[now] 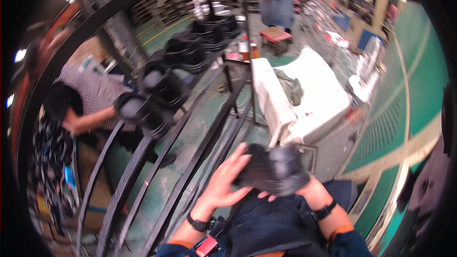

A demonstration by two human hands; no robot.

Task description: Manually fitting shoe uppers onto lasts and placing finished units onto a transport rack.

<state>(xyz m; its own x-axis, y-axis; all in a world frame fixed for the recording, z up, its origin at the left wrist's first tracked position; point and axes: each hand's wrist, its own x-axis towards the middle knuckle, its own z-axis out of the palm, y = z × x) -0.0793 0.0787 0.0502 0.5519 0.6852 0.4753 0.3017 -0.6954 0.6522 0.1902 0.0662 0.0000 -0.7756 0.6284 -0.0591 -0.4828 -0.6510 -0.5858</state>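
In front of my body is a pair of black shoes (273, 169), blurred by motion and close together. My right hand (308, 191) grips them from the right and below, with fingertips showing under their lower edge. At their left side is my left hand (225, 178), fingers stretched and thumb apart; its fingertips meet or nearly meet the shoe, and I cannot tell which. More black shoes (164, 85) stand in a row along the upper part of a dark metal rack (188, 171) at my left.
Beyond the rack, a person in a checked shirt (97, 90) reaches an arm toward the shoes. A white, seat-like block (319, 97) stands ahead, with a green machine panel (404, 100) to the right. Another person in an apron (277, 2) stands farther off near a red stool (275, 34).
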